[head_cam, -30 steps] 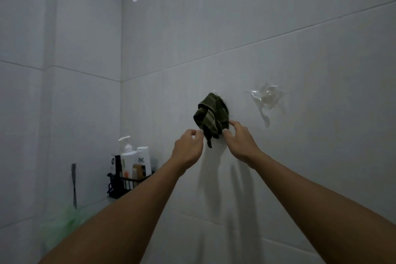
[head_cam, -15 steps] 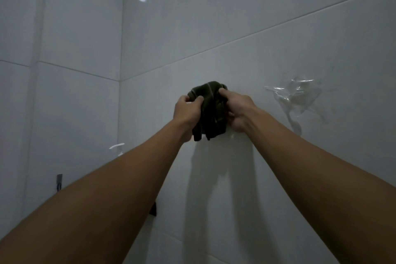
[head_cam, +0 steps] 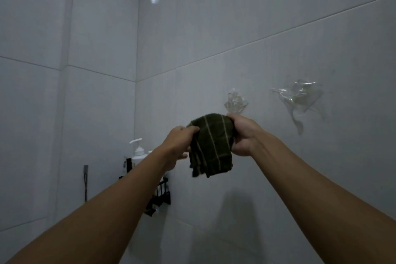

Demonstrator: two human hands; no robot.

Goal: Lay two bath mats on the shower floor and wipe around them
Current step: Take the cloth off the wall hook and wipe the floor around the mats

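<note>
Head view is showing the left hand (head_cam: 179, 142) and right hand (head_cam: 243, 135) both gripping a bunched dark green terry cloth (head_cam: 211, 146) with thin pale stripes, fingers curled over its top edge, hanging just below a clear plastic hook (head_cam: 235, 103) on glossy grey wall tiles (head_cam: 235, 17). A crumpled clear hook (head_cam: 299, 100) is sticking further right. A white pump bottle (head_cam: 138, 153) is standing in a black wire caddy (head_cam: 159, 198); no label is readable.

A single head-worn view (no second camera shares it) faces forward, tilted slightly upward at the tiled wall (head_cam: 278, 17) close ahead; the wall corner (head_cam: 137, 49) runs toward 11 o'clock.
</note>
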